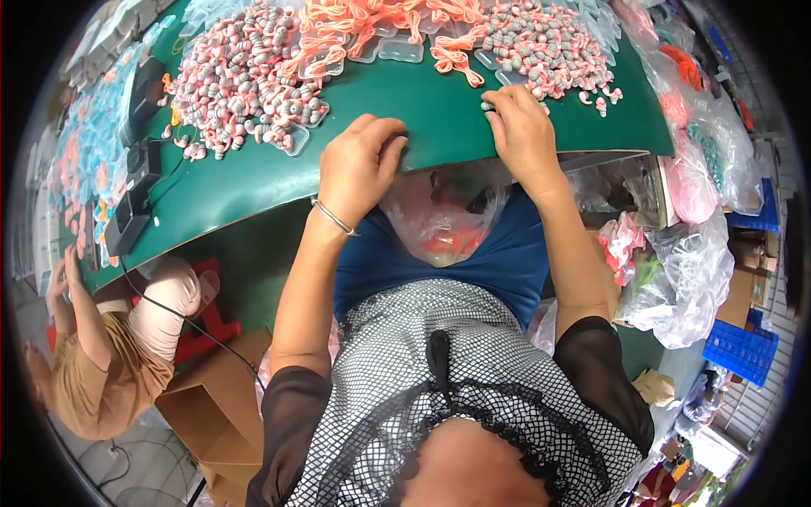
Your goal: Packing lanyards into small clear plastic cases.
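Far left: a second person in a tan top (101, 372) sits beside the green table mat (422, 110), one arm raised to its left edge. Near this person lie brown cardboard boxes (211, 414) on the floor. Black rectangular devices (135, 194) with a trailing cable sit on the left part of the mat.

Left-centre, far side: a heap of small pink-and-grey ribbed earplugs (241, 80) covers the mat. To its right, a bundle of orange-pink cords (372, 25) lies across clear plastic cases (401, 49).

Centre: the left hand (359, 165) rests palm down at the near edge of the mat, fingers curled over the edge, holding nothing visible. A thin silver bangle (334, 218) circles the wrist. Below the mat edge, between the 2 forearms, a clear plastic bag (443, 215) with reddish contents sits in the person's lap.

Right-centre: the right hand (524, 131) lies on the mat, fingertips pinched narrowly on 1 grey earplug piece (487, 106) near the mat's middle, just beside the near fringe of a second heap of pink-and-grey earplugs (541, 46).

Far right: clear plastic bags (684, 270) of pink and orange parts are piled beside the table. A blue plastic crate (743, 351) stands near them.
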Tool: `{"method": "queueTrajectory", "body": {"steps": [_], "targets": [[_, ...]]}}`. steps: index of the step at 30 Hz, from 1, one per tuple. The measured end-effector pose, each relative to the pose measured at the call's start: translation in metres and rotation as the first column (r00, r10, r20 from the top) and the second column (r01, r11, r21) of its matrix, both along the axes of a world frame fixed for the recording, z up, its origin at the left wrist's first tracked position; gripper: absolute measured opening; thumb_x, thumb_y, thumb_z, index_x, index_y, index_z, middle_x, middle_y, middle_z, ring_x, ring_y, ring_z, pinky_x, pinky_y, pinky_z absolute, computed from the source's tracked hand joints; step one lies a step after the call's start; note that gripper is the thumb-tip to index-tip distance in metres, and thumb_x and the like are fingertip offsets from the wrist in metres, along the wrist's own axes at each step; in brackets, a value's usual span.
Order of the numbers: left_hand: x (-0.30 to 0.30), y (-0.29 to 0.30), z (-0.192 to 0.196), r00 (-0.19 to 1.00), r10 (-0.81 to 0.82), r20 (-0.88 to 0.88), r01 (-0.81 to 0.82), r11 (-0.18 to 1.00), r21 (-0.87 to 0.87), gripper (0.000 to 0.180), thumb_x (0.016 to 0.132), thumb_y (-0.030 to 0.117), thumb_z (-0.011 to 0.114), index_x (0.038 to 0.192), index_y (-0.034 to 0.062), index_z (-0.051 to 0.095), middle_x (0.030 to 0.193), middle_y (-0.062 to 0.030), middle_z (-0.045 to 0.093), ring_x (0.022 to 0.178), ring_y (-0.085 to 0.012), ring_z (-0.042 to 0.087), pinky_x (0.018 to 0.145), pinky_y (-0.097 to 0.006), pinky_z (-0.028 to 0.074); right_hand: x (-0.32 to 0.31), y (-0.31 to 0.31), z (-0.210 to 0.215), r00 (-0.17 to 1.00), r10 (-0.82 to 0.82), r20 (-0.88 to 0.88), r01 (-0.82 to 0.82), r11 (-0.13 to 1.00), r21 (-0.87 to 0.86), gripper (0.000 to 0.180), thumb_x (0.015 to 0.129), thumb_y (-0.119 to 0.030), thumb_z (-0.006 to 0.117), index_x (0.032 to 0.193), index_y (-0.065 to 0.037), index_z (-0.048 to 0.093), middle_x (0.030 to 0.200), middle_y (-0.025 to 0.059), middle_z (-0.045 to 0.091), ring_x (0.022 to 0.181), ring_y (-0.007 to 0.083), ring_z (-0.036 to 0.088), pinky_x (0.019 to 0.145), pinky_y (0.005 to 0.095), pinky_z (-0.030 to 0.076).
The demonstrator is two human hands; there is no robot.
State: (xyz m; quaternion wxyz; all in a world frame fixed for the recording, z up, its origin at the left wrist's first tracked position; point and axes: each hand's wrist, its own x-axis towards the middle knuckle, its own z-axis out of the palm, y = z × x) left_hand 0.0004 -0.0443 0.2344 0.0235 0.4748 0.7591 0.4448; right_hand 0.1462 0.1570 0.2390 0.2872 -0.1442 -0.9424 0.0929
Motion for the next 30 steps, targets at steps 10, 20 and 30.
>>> {"method": "queueTrajectory", "body": {"steps": [10, 20, 30], "targets": [[-0.032, -0.034, 0.007, 0.767, 0.439, -0.467, -0.484, 0.875, 0.028, 0.023, 0.077, 0.016, 0.075, 0.099, 0.0126, 0.069, 0.095, -0.0039, 0.062, 0.091, -0.0266, 0.058, 0.075, -0.042, 0.044, -0.011, -0.003, -0.002, 0.995, 0.019, -0.102, -0.037, 0.983, -0.181, 0.017, 0.084, 0.004, 0.063, 0.099, -0.002, 0.066, 0.096, 0.0144, 0.064, 0.089, 0.0343, 0.064, 0.077, 0.0417, 0.051], [-0.059, 0.004, 0.012, 0.688, 0.429, -0.585, -0.509, 0.86, 0.032, 0.023, 0.073, 0.018, 0.079, 0.095, 0.0174, 0.073, 0.095, -0.0011, 0.063, 0.092, -0.0242, 0.06, 0.077, -0.041, 0.042, -0.037, -0.006, -0.01, 0.981, 0.149, -0.125, -0.163, 0.98, -0.112, 0.02, 0.078, 0.008, 0.062, 0.094, -0.003, 0.064, 0.094, 0.014, 0.063, 0.088, 0.0336, 0.064, 0.076, 0.0429, 0.052], [-0.078, 0.028, -0.009, 0.564, 0.451, -0.692, -0.55, 0.83, 0.092, 0.005, 0.075, 0.015, 0.069, 0.077, 0.0191, 0.071, 0.082, 0.0015, 0.062, 0.085, -0.0214, 0.059, 0.075, -0.04, 0.039, -0.04, -0.005, -0.012, 0.974, 0.169, -0.153, -0.191, 0.972, -0.137, 0.018, 0.081, 0.007, 0.06, 0.095, -0.002, 0.066, 0.094, 0.0131, 0.063, 0.088, 0.0311, 0.064, 0.077, 0.0393, 0.052]]}}
